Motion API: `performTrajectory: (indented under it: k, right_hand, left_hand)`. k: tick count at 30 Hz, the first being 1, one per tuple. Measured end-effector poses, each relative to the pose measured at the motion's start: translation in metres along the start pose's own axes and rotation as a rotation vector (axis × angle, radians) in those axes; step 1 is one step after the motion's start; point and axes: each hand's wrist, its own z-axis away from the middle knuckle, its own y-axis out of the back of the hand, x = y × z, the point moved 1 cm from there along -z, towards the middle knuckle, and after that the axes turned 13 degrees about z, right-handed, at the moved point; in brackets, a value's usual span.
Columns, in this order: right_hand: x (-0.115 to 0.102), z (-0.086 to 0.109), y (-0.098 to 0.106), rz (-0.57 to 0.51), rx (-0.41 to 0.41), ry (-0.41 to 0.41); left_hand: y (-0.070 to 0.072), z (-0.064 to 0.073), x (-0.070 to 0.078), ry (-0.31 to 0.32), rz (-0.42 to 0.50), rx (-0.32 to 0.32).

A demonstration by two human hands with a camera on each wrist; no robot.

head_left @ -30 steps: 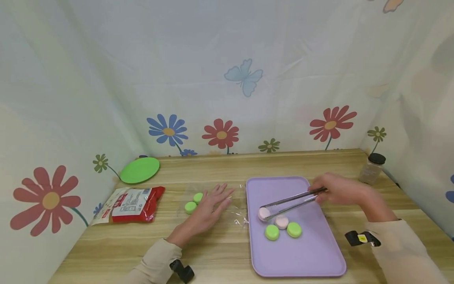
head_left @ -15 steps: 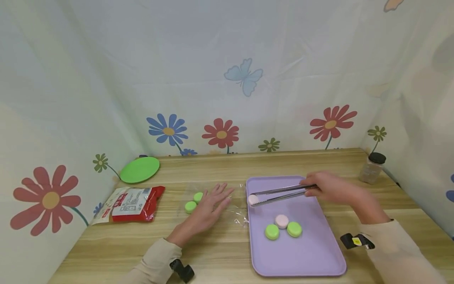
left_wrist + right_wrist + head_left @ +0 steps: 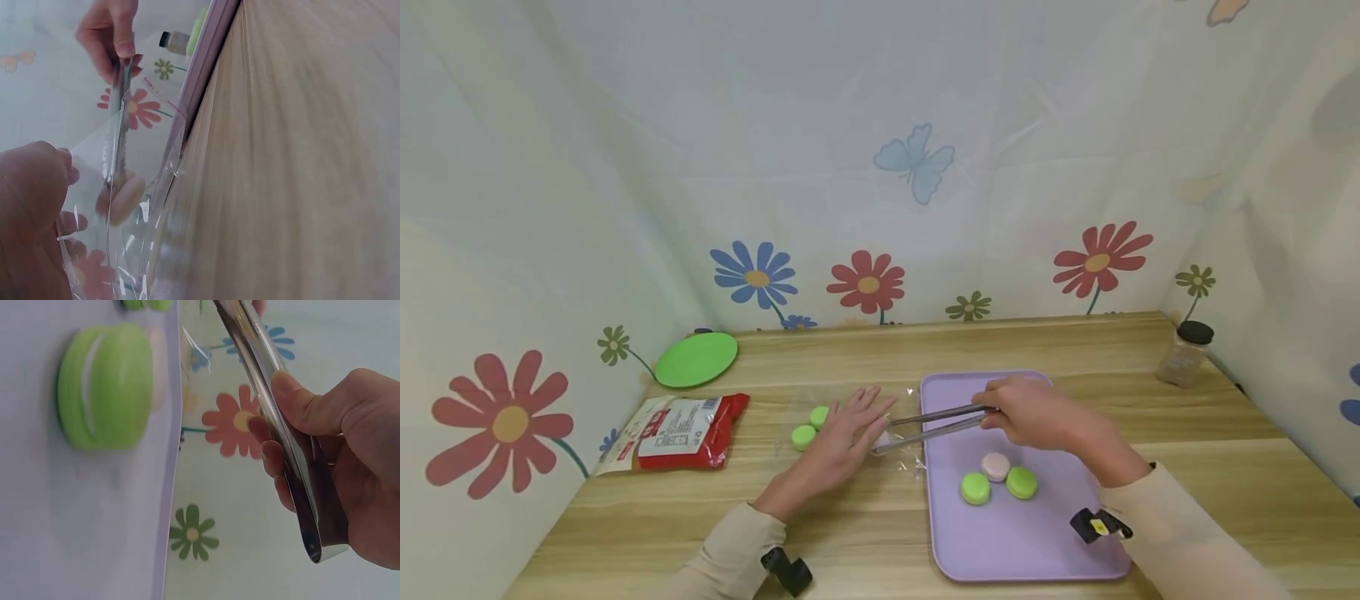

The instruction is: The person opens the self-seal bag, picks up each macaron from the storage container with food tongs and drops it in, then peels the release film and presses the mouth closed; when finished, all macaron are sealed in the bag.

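My right hand (image 3: 1030, 412) grips metal tongs (image 3: 275, 387) above the lilac tray (image 3: 1030, 550). The tongs reach left to the clear plastic bag (image 3: 904, 458); a pale pink macaron (image 3: 128, 199) is between their tips, seen through the film in the left wrist view. In the head view my left hand hides that macaron. My left hand (image 3: 842, 437) holds the raised film of the bag, its fingers spread in the head view. Two green macarons (image 3: 803, 437) lie left of it. On the tray sit one pink macaron (image 3: 996, 467) and two green macarons (image 3: 976, 489).
A red and white food packet (image 3: 681, 433) lies at the left of the wooden table (image 3: 850, 550), with a green plate (image 3: 696, 360) behind it. At the back right stands a jar with a black lid (image 3: 1185, 354). A flowered cloth (image 3: 1000, 167) hangs around the table.
My right hand has carried the pink macaron in the tongs leftward, from over the tray to the bag beside my left hand. My left hand stays where it was.
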Motion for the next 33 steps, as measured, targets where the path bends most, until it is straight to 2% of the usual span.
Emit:
performTrajectory:
  k: [9,17,21,26,33]
  right_hand:
    - [-0.029,-0.032,-0.008,-0.005,0.009,0.073]
    - [-0.043,-0.055,-0.021,-0.038,0.019,0.126]
    - [-0.048,-0.062,-0.029,-0.084,0.008,0.142]
    - [-0.054,-0.068,-0.035,-0.118,0.017,0.168]
    - [-0.059,-0.072,-0.038,-0.092,0.036,0.165]
  left_hand:
    - [-0.001,0.003,0.004,0.002,-0.107,-0.02]
    - [-0.002,0.003,0.002,-0.029,-0.12,-0.01]
    - [-0.001,0.003,0.002,-0.041,-0.101,-0.022]
    - [-0.001,0.003,0.004,-0.011,-0.103,-0.051]
    - [-0.003,0.003,0.004,-0.008,-0.114,-0.037]
